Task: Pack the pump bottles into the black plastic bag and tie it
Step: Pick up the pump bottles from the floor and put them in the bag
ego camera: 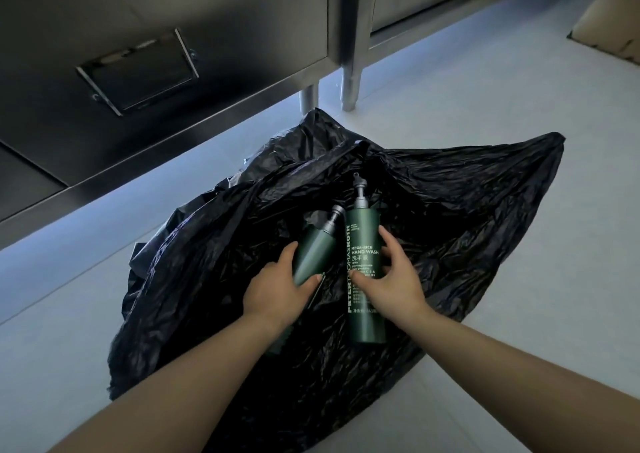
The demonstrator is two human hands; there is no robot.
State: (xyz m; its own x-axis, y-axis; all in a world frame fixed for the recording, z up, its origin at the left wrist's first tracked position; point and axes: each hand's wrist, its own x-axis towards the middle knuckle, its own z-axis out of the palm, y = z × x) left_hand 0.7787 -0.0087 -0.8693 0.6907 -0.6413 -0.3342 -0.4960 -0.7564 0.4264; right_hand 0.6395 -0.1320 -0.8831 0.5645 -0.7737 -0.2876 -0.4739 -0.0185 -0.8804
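Observation:
A big black plastic bag (450,210) lies crumpled and spread open on the pale floor. Two dark green pump bottles with grey pump heads are over its middle, pumps pointing away from me. My left hand (277,290) grips the smaller-looking bottle (313,255) around its lower body. My right hand (394,276) grips the larger bottle (363,241), which carries white "HAND WASH" lettering, around its middle. The two bottles lie side by side, nearly touching. The lower end of the left bottle is hidden by my hand.
A stainless steel cabinet (173,72) with a framed panel runs along the left and back, standing on metal legs (348,85). A cardboard box (609,20) sits at the upper right. Pale floor surrounds the bag.

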